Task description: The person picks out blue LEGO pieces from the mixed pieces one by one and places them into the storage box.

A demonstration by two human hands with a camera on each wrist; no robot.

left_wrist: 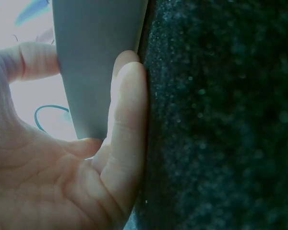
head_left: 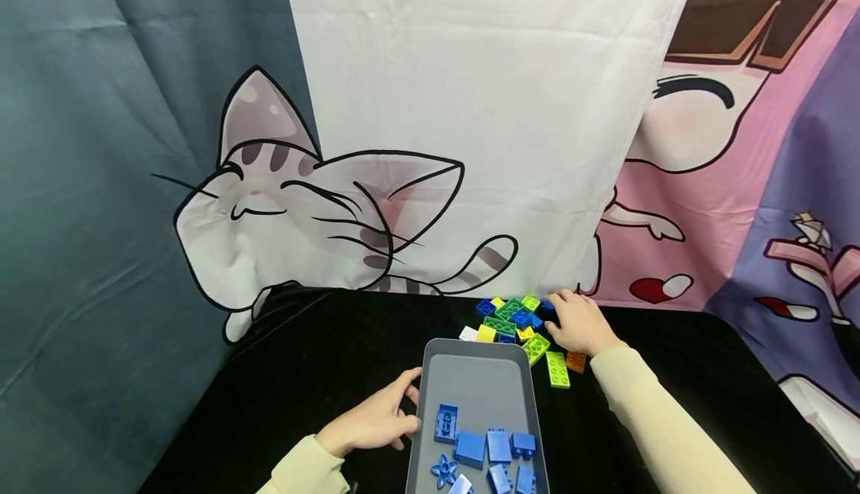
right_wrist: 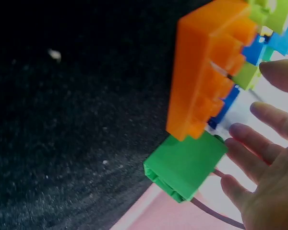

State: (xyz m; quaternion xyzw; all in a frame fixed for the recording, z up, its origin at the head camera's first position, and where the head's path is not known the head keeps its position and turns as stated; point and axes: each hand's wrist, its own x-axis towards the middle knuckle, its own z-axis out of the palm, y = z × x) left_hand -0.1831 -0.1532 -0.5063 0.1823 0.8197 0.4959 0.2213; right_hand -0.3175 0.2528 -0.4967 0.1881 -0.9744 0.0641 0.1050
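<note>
My left hand (head_left: 372, 417) is against the left side of a grey tray (head_left: 425, 397). In the left wrist view, its relaxed fingers (left_wrist: 128, 110) touch the tray's outer wall (left_wrist: 93, 57). Beyond the tray, my right hand (head_left: 583, 322) reaches to the right side of a pile of toy building bricks, its fingertips beside a dark blue brick (head_left: 547, 305). The right wrist view shows loosely bent, spread fingers with nothing visible between them. An orange brick (right_wrist: 192, 72) and a green brick (right_wrist: 187, 160) lie near that hand. Several blue bricks (head_left: 499, 446) and a blue flower piece (head_left: 443, 470) lie in the tray.
The loose pile includes a yellow brick (head_left: 486, 334), a white brick (head_left: 468, 334) and a lime brick (head_left: 558, 369) close to the tray's far right corner. Black cloth (head_left: 302, 374) covers the table. A printed curtain (head_left: 497, 106) hangs right behind it.
</note>
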